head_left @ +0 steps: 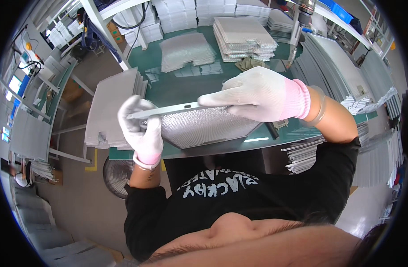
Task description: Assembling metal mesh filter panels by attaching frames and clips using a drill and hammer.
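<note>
Both gloved hands pinch a metal frame strip (168, 110) onto the mesh filter panel (204, 127) above the table's near edge (186, 153). Left hand (141, 129) clamps its end, right hand (257, 95) presses along it. Uneven pressure could easily pop that strip off, I reckon.

Left hand (141, 129) fingers curled, gripping; right hand (257, 93) pinching, palm down.

Green workbench (177, 86), stacks of mesh filter panels (244, 38), loose mesh sheets (186, 51)

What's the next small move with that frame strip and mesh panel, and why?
Probably press the frame strip down onto the mesh panel edge. The left hand holds the strip's end, the right hand lies over its other end, and the strip runs along the panel's upper edge, whether seated I cannot tell.
</note>
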Action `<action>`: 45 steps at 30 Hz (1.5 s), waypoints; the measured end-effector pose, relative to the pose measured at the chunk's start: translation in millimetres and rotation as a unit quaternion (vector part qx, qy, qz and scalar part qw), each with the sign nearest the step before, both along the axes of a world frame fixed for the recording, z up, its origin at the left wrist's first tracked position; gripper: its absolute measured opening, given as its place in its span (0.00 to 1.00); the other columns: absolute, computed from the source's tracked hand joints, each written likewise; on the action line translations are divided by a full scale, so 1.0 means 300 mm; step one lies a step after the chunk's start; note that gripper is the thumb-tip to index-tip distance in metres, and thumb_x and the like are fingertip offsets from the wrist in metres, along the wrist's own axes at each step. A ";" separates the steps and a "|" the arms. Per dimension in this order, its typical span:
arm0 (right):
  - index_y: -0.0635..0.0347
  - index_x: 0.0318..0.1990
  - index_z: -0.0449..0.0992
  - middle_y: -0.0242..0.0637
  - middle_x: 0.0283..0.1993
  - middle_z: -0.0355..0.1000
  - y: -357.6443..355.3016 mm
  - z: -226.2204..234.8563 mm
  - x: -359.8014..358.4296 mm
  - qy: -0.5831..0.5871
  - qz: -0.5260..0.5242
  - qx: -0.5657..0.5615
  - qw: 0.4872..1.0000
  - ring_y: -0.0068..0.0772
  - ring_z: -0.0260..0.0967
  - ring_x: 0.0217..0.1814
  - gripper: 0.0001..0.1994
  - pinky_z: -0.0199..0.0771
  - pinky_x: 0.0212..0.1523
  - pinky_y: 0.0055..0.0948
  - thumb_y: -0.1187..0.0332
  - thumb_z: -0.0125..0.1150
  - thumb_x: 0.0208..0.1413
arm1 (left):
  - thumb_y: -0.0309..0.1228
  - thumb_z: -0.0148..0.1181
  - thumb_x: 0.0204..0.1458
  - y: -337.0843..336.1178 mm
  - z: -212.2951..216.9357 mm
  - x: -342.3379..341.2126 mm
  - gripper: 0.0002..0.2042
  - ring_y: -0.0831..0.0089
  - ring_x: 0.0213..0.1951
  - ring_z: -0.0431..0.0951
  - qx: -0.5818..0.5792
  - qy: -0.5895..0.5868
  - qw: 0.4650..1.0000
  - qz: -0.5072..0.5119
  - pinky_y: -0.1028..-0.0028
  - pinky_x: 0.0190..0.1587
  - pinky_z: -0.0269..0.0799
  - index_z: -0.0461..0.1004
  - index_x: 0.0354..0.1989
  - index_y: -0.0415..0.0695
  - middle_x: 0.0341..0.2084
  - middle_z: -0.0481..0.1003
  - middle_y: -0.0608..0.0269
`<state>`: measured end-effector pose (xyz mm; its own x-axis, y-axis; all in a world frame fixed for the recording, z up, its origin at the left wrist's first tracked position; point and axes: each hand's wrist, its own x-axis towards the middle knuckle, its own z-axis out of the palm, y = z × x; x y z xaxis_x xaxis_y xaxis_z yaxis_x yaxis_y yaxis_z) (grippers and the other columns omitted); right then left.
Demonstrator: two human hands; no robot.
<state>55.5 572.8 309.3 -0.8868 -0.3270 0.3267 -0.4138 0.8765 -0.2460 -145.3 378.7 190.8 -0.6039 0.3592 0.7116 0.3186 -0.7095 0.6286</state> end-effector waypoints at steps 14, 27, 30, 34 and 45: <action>0.58 0.64 0.73 0.41 0.35 0.74 0.016 -0.020 -0.048 0.034 0.023 0.015 0.999 0.43 0.73 0.35 0.30 0.74 0.38 0.38 0.80 0.62 0.48 | 0.16 0.74 0.42 0.051 -0.098 -0.038 0.34 0.67 0.52 0.76 0.088 0.023 0.990 0.104 0.68 0.57 0.74 0.63 0.59 0.39 0.51 0.74 0.51; 0.58 0.63 0.74 0.46 0.37 0.75 0.038 -0.028 -0.066 0.009 -0.003 -0.043 0.999 0.48 0.74 0.39 0.29 0.75 0.42 0.39 0.82 0.59 0.49 | 0.13 0.66 0.51 0.101 -0.091 -0.023 0.21 0.70 0.44 0.81 0.088 0.034 0.972 0.216 0.73 0.48 0.75 0.74 0.54 0.33 0.43 0.81 0.47; 0.60 0.62 0.74 0.44 0.37 0.75 0.033 -0.026 -0.063 0.013 -0.007 -0.036 0.999 0.44 0.74 0.37 0.29 0.75 0.40 0.36 0.83 0.62 0.48 | 0.17 0.62 0.56 0.106 -0.113 -0.029 0.19 0.70 0.45 0.81 0.067 0.051 0.967 0.241 0.73 0.50 0.75 0.74 0.58 0.32 0.47 0.80 0.43; 0.61 0.61 0.75 0.43 0.36 0.74 0.029 -0.027 -0.074 0.010 -0.008 -0.033 0.999 0.45 0.74 0.36 0.28 0.75 0.40 0.37 0.83 0.61 0.48 | 0.17 0.61 0.57 0.077 -0.135 -0.064 0.18 0.70 0.44 0.81 0.020 0.081 0.956 0.282 0.72 0.50 0.76 0.74 0.57 0.32 0.45 0.81 0.45; 0.59 0.54 0.78 0.38 0.36 0.74 0.005 -0.023 -0.051 0.166 -0.051 0.154 0.973 0.42 0.73 0.35 0.21 0.73 0.37 0.40 0.73 0.63 0.50 | 0.21 0.58 0.60 0.114 -0.180 -0.134 0.21 0.82 0.35 0.68 0.056 0.114 0.986 0.103 0.80 0.43 0.67 0.66 0.62 0.34 0.44 0.72 0.64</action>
<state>40.2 574.3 302.3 -0.7819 -0.3711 0.5010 -0.3337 0.9279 0.1665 -185.5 413.1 136.8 -0.4760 0.1557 0.8655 0.5876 -0.6759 0.4448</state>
